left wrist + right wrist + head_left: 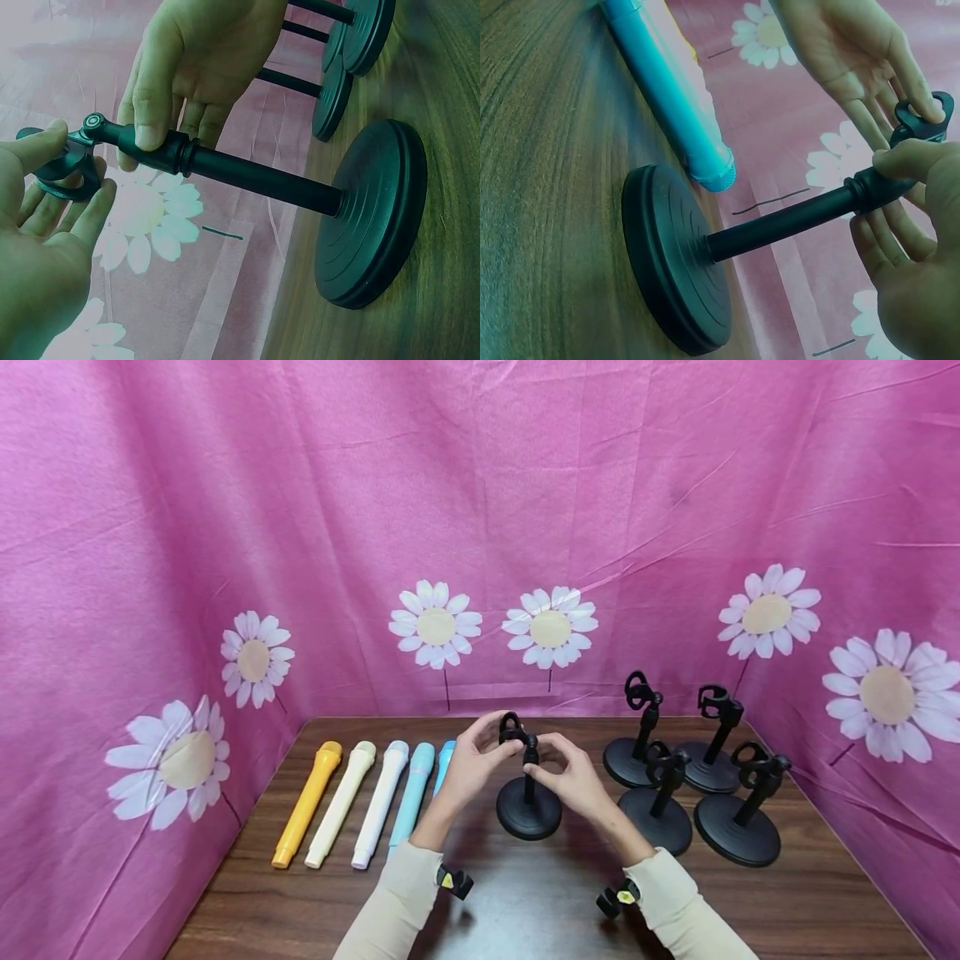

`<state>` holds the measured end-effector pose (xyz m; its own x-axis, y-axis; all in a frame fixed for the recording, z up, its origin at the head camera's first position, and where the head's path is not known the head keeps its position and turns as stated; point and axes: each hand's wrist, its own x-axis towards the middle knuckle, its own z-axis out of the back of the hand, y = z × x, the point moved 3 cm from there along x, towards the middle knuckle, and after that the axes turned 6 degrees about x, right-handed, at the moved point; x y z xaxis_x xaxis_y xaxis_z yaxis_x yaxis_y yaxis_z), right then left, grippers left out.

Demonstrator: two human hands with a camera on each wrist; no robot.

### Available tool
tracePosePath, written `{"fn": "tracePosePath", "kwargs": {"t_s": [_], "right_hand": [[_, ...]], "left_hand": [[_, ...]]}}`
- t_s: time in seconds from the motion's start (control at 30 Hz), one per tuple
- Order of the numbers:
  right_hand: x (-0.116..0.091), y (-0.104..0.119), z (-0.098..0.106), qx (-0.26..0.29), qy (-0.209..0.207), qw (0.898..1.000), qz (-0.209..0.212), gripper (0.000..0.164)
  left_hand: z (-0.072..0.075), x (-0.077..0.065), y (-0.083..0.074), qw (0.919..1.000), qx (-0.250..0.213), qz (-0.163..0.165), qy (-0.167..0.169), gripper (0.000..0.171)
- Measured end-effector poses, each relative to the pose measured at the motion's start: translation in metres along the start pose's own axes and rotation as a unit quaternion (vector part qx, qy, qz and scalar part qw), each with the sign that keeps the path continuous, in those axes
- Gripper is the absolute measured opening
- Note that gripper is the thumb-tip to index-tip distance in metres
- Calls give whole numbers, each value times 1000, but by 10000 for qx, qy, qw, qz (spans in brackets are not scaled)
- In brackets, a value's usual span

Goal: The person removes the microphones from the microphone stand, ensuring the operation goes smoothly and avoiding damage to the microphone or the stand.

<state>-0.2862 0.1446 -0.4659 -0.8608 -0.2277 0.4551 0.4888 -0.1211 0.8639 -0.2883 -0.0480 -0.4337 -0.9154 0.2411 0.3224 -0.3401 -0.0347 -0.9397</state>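
Note:
A black desktop microphone stand (529, 808) stands upright on its round base on the wooden table, between both hands. My left hand (476, 762) pinches the ring-shaped clip at its top, the thumb on the clip in the left wrist view. My right hand (573, 777) grips the thicker collar of the post just below the clip joint, with thumb and fingers on opposite sides. In the right wrist view the stand's base (676, 259) rests flat on the table, and the clip is partly covered by the fingers.
Several microphones lie in a row at left: orange (307, 806), cream (341, 806), white (381, 806), light blue (412, 793), and a bluer one (444, 762) partly behind my left hand. Several more black stands (738, 831) stand at right. A pink flowered cloth (480, 510) hangs around the table.

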Motion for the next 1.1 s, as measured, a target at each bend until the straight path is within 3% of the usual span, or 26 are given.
{"fn": "tracePosePath", "kwargs": {"t_s": [0.13,0.37,0.6,0.77,1.1], "right_hand": [[4,-3,-2,-284,-141,9994,-134,30],[7,-5,-3,-447,-220,9961,-727,38],[3,1,2,-64,249,9977,-623,36],[0,5,7,102,606,9967,-534,44],[-1,2,10,-77,448,9985,-300,36]], "left_hand": [[1,0,0,9999,85,84,-9,56],[0,0,-1,10000,62,71,17,57],[0,0,-2,10000,-6,68,37,54],[1,1,-3,10000,44,6,3,54],[1,1,-1,9999,51,101,46,54]]}}
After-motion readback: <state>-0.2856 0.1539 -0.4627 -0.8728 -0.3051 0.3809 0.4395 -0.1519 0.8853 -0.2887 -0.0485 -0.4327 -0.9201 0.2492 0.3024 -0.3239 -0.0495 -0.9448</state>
